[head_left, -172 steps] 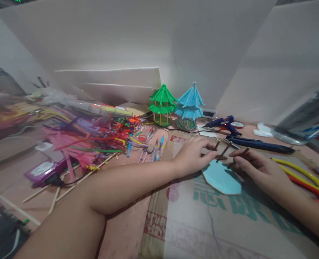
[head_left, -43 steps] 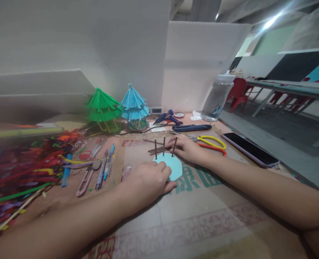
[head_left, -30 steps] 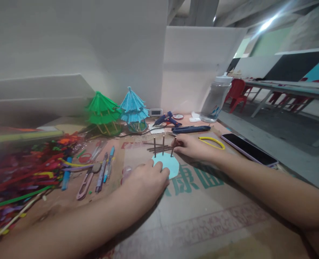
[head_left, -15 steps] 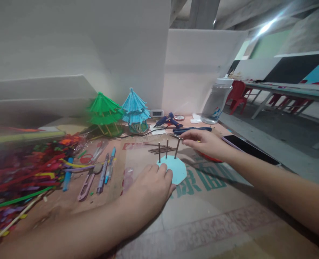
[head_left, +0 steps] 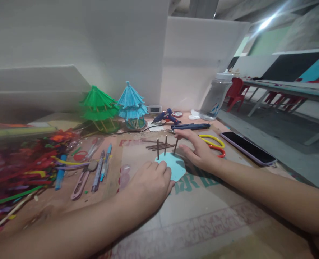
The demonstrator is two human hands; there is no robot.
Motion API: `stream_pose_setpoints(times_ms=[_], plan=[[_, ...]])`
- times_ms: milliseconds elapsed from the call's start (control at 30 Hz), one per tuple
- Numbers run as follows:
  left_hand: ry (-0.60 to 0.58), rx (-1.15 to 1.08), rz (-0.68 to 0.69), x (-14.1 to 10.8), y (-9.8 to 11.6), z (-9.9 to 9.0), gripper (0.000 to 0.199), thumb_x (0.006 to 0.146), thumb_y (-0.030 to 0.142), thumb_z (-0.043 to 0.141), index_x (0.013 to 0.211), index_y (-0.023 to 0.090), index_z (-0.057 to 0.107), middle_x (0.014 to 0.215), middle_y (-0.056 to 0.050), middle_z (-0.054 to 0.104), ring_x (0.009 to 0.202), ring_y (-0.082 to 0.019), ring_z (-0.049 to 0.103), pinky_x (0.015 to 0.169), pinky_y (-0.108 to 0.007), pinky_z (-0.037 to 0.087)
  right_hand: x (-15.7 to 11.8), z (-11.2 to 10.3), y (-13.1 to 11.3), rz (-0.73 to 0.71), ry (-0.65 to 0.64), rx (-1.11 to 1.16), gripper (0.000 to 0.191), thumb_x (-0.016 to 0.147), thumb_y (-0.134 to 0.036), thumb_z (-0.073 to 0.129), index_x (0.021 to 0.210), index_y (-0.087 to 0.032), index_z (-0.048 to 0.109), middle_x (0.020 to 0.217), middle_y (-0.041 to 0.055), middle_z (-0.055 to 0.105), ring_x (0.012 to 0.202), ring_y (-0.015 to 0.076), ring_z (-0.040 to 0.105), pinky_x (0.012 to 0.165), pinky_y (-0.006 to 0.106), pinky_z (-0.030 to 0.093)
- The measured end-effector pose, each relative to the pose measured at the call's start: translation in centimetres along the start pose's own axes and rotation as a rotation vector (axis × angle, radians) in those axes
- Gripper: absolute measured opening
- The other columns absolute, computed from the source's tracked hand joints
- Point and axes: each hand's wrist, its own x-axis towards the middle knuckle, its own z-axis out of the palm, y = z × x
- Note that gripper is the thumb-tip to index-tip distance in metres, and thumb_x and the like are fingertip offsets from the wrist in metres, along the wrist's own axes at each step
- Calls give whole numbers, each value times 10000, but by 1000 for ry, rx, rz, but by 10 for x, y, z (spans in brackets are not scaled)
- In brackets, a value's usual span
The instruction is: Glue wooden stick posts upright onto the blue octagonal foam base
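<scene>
A light blue foam piece [head_left: 178, 168] lies on the printed board, with three brown sticks upright along its far edge. The right one [head_left: 176, 146] leans a little. My left hand [head_left: 154, 180] is closed on the near left edge of the foam, its fingers curled and the fingertips partly hidden. At the leaning stick, my right hand [head_left: 195, 149] has its index finger at the top and its thumb lower down, the two apart. Several loose brown sticks [head_left: 159, 146] lie just behind the foam.
Green [head_left: 98, 108] and blue [head_left: 132, 104] paper-roofed models stand behind, near a glue gun [head_left: 166, 116]. Scissors [head_left: 216, 142], a phone [head_left: 247, 147] and a bottle [head_left: 216, 97] are at the right. Pens [head_left: 105, 163], a pink cutter [head_left: 81, 185] and colourful strips [head_left: 32, 169] lie left.
My right hand has moved left and nearer, to the leaning stick, uncovering the scissors. The view has shifted slightly. My left hand stays on the foam.
</scene>
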Motion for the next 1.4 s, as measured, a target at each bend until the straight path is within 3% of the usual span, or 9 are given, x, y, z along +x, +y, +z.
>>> stream_pose_setpoints(times_ms=[267,433,633,733,867,1000,1167,1300,1400], plan=[[63,-113,-53,0,-21,-9,359,965,459,559,818,158,688,775,-93,666,755,-271,637,674,-380,474,6,6,10,342,59,156,271,938,-400,575,1129,-213,617,993,74,693,932,224,653,847,383,542],[85,-292,-342,9,-65,-34,453,918,579,561,682,222,707,671,-36,682,616,-201,597,597,-318,409,10,4,9,390,-100,163,229,885,-402,620,990,-206,673,965,66,732,887,230,667,799,370,531],[339,-635,-316,15,-76,4,273,911,452,642,1020,211,711,1063,-51,711,1039,-238,637,901,-364,472,10,7,11,376,-236,214,359,880,-430,622,1149,-193,645,915,52,691,832,209,648,767,345,516],[347,-724,-328,14,-69,20,192,917,380,650,959,202,708,1038,-46,697,1027,-225,624,916,-365,460,10,8,12,381,-265,250,399,873,-431,638,1195,-197,617,904,43,686,830,202,654,763,334,516],[351,-692,-335,13,-66,20,167,923,323,641,837,197,708,971,-37,703,977,-216,621,912,-362,438,10,9,11,367,-249,296,397,853,-404,669,1178,-199,572,922,44,682,865,201,663,794,334,518],[357,-682,-384,15,-68,17,213,927,334,627,792,178,677,931,-47,697,937,-217,620,879,-359,439,9,6,9,340,-143,179,247,844,-401,687,892,-220,526,807,14,641,745,175,610,697,299,484],[337,-708,-361,14,-67,19,223,920,371,625,802,191,686,957,-47,711,963,-229,621,890,-366,435,3,-1,1,33,-194,31,300,955,-384,564,726,-191,548,660,12,601,607,140,538,588,259,406],[437,-840,-398,12,-69,20,349,990,450,477,931,189,701,969,-53,719,958,-228,636,888,-362,459,-2,-3,-11,-305,-388,-94,310,979,-437,552,1009,-151,666,837,69,653,743,174,591,661,278,433],[551,-991,-505,12,-71,22,450,1036,447,320,1065,177,679,968,-59,720,950,-209,647,881,-340,494,-3,-3,-17,-410,-532,-196,425,982,-521,515,1164,-164,656,1010,102,645,758,177,581,659,293,433]])
